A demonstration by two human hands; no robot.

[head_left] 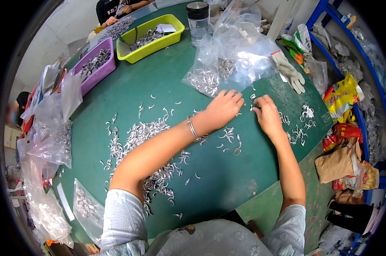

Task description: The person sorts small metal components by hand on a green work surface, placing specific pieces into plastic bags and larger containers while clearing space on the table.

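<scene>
My left hand (223, 109) rests palm down over the green table, fingers spread and slightly bent, just in front of a clear plastic bag (203, 81) of small silvery metal pieces. A metal bangle (193, 129) circles that wrist. Close to its right, my right hand (268, 114) has its fingers curled and the thumb drawn in; whatever lies between the fingertips is too small to make out. A few small metal pieces (253, 96) lie by its fingertips. Under and beside my left forearm spreads a large heap of small curved metal pieces (144, 135). More ring-like metal pieces (298, 135) lie right of my right hand.
A purple bin (112, 64) and a yellow-green bin (156, 52) hold metal parts at the far left. Beyond the bag stands a lidded jar (198, 25); a knitted glove (288, 71) lies at right. Plastic bags (52, 123) crowd the left edge. Another person's hands (118, 16) work across the table.
</scene>
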